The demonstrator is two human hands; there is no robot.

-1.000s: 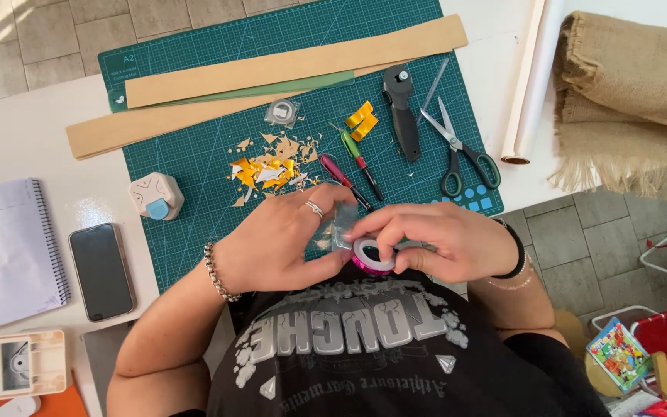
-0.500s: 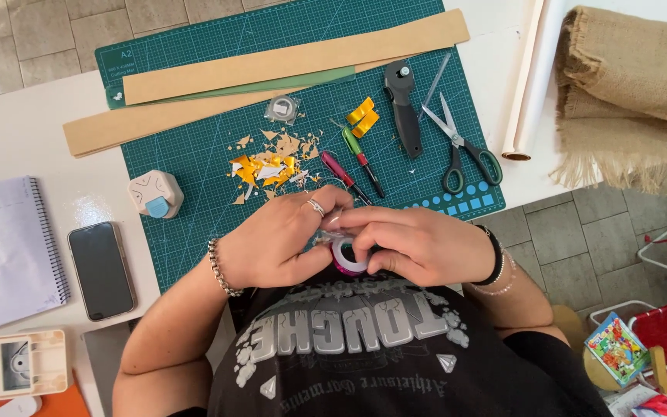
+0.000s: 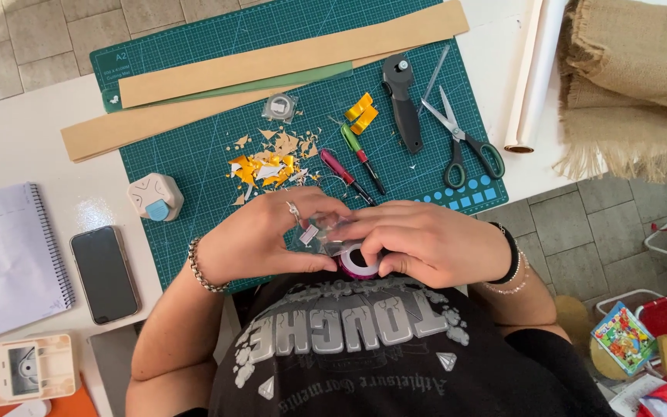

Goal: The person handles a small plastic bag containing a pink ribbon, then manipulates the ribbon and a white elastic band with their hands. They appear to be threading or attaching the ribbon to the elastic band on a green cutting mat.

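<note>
**Both hands closed on a roll of tape at the near table edge**

The left hand (image 3: 260, 243) and the right hand (image 3: 426, 241) meet over a small roll of pink tape (image 3: 358, 262), held just above the near edge of the green cutting mat (image 3: 194, 154) and close to the person's chest. Each hand's grip is closed on the roll, fingers curled round it. A clear, shiny bit sits between the fingertips, too small to tell what it is.

As a judgement of progress: cutting looks already done, since yellow and tan paper scraps (image 3: 268, 162) lie heaped mid-mat. The long tan strips (image 3: 287, 58) and a green strip lie whole at the far side, seemingly untouched, and whether any tape is pulled free cannot be told.

Room is tight near the hands. Two pens (image 3: 353, 166) lie just beyond the fingers, a rotary cutter (image 3: 401, 100) and scissors (image 3: 461, 139) farther right, near the mat's right edge, where the table ends above tiled floor. To the left, a corner punch (image 3: 156, 197), a phone (image 3: 104, 274) and a spiral notebook (image 3: 9, 259) fill the table.
</note>
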